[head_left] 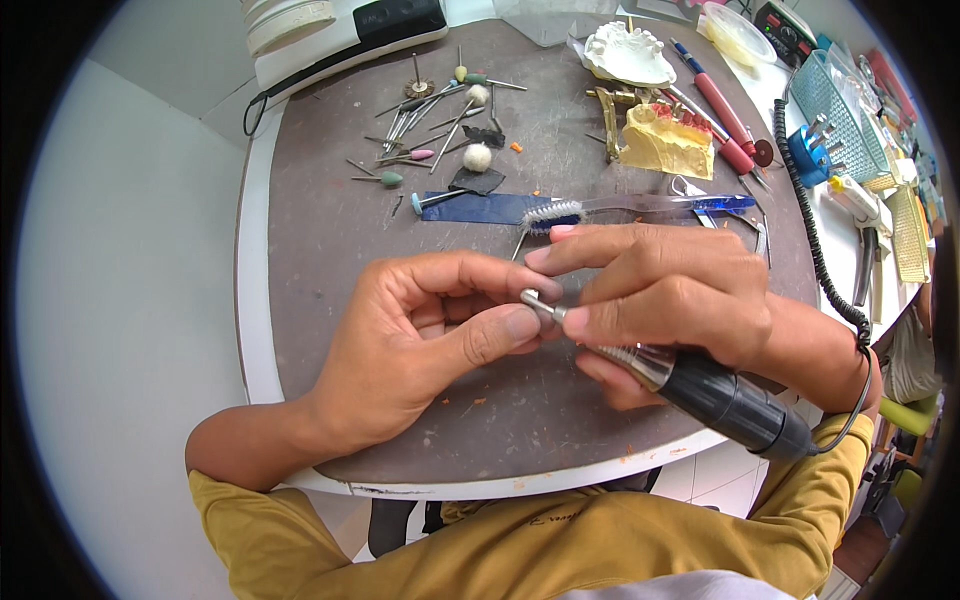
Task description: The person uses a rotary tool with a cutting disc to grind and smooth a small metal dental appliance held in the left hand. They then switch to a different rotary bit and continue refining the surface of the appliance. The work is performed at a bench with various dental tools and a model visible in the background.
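Note:
My right hand (680,290) is wrapped round a rotary handpiece (735,400), black at the back with a silver front. Its thin metal tip (543,306) points left to the fingertips of my left hand (420,340). Thumb and fingers of that left hand are pinched together at the tip. Whatever small piece they hold is mostly hidden by the fingers and too small to name. Just beyond both hands lies a clear toothbrush (640,204) with white and blue bristles, across the end of a dark blue strip (470,208).
Several burs and polishing bits (410,115) lie scattered at the far left, near a white felt ball (477,157). A white plaster dental cast (628,55), a yellow cast (665,140) and a red-handled tool (722,108) sit far right. A coiled black cord (800,210) runs along the right edge.

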{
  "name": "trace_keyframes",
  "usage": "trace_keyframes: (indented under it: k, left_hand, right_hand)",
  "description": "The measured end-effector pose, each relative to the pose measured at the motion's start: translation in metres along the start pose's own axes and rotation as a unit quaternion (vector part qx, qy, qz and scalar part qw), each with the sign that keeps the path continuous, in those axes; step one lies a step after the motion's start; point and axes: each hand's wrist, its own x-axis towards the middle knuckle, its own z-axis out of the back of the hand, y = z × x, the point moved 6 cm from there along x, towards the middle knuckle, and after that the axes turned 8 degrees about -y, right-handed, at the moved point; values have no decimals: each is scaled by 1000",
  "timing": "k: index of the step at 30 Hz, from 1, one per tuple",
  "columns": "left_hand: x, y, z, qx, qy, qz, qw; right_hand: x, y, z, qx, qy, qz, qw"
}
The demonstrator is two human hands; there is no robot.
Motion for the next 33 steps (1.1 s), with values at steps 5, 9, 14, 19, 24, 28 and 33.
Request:
trace_keyframes:
  k: [5, 9, 14, 19, 24, 28, 33]
  left_hand:
    - [1, 0, 0, 0, 2, -6, 1000]
    - [-1, 1, 3, 24, -5, -4, 1000]
    - [0, -1, 2, 39, -7, 0, 999]
    - [-1, 0, 2, 32, -9, -1, 999]
    - [-1, -1, 0, 20, -2, 9, 1000]
    - [-2, 0, 1, 12, -8, 11, 1000]
    - [-2, -1, 1, 19, -6, 3, 1000]
  right_hand:
    - [1, 2, 0, -4, -4, -6, 1000]
    - [1, 1, 0, 6, -13, 0, 1000]
    - [2, 1, 0, -3, -7, -11, 1000]
    - [2, 2, -1, 7, 2, -8, 1000]
    - [0, 1, -1, -3, 0, -16, 1000]
    - [2, 1, -1, 10, 19, -10, 1000]
    - [2, 1, -1, 3, 8, -19, 1000]
